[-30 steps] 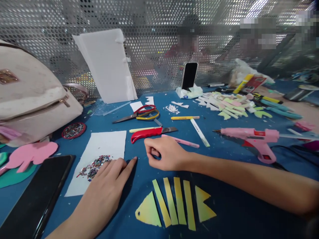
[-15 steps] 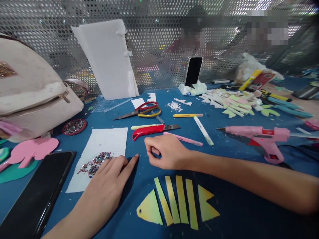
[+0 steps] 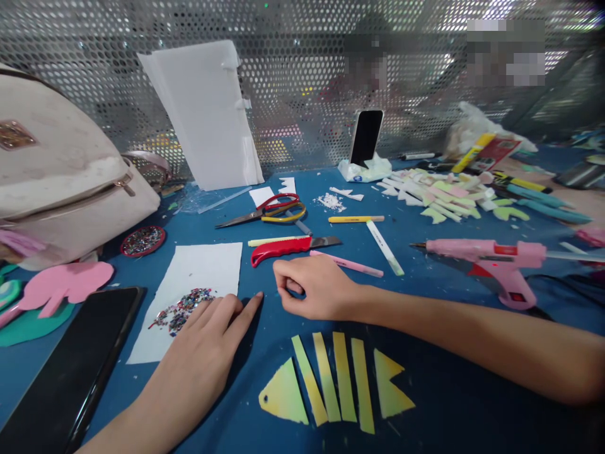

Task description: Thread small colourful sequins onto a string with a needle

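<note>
My left hand [image 3: 210,343] lies palm down with its index finger stretched out on the blue table. Its other fingers reach over the edge of a white paper sheet [image 3: 208,261] that bears a heap of mixed shiny beads [image 3: 182,310]. My right hand [image 3: 319,289] rests on the table in a loose fist, with nothing visible in it. Just beyond that hand are a red-handled knife [image 3: 283,250] and a pink marker [image 3: 354,263]. In front of both hands lies a yellow-green fish cut into pieces: a head [image 3: 285,394], several strips [image 3: 345,378] and a tail [image 3: 391,386].
A pink hot glue gun [image 3: 491,258] lies at right, near a pile of cut scraps [image 3: 444,192]. Scissors [image 3: 265,213] lie behind the knife. At left are a phone [image 3: 70,366], a bag [image 3: 66,170] and a red dish of beads [image 3: 143,241]. Another phone [image 3: 367,137] stands at the back.
</note>
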{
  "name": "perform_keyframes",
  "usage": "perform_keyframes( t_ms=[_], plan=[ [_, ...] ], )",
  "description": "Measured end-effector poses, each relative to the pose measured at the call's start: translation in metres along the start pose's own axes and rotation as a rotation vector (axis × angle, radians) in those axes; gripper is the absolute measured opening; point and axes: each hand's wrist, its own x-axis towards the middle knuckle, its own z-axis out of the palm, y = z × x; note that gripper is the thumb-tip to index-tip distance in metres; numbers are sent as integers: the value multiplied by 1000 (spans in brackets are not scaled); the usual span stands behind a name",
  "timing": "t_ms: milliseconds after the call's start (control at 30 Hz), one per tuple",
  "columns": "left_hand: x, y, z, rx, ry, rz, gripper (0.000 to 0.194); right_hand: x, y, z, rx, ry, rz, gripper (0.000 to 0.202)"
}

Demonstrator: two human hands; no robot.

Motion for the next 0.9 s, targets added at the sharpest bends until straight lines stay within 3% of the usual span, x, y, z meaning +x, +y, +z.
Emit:
perform_keyframes(
  t_ms=[467, 667, 900],
  plan=[
    [2, 0, -1, -34, 15, -4, 54, 0, 0, 1, -63, -47, -63, 8],
    [-1, -2, 1, -28, 23, -11, 52, 1, -5, -2, -187, -101, -110, 1],
    [0, 1, -4, 93, 41, 40, 51, 5, -9, -4, -389, -161, -215, 9]
  ],
)
